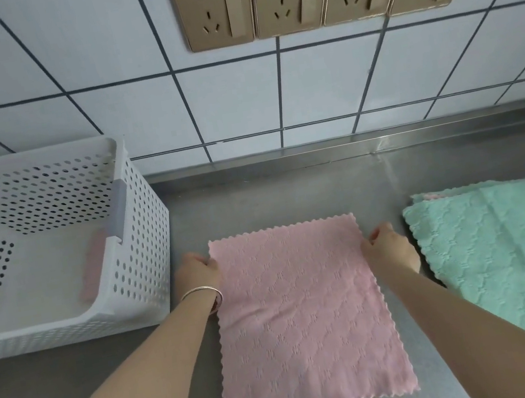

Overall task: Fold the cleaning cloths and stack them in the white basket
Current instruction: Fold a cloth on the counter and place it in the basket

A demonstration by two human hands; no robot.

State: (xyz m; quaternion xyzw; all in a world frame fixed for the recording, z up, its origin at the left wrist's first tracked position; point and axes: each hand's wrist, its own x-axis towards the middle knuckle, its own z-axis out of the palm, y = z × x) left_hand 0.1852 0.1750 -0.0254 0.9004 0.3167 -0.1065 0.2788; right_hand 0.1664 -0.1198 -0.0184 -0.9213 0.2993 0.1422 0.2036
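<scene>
Pink cleaning cloth (303,317) lies flat on the tabletop (288,194), long axis running toward the person. Left hand (198,272) and right hand (389,247) pinch its far corners, fingers clamped. White basket (140,226) stands left, nearer the left hand.

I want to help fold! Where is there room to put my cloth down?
Bare steel counter lies between the pink cloth and the tiled wall, and below the white basket. The right side is crowded with the green cloths.

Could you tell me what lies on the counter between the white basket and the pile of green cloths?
In the head view, the pink cloth lies flat there, left hand and right hand gripping its far corners.
</scene>
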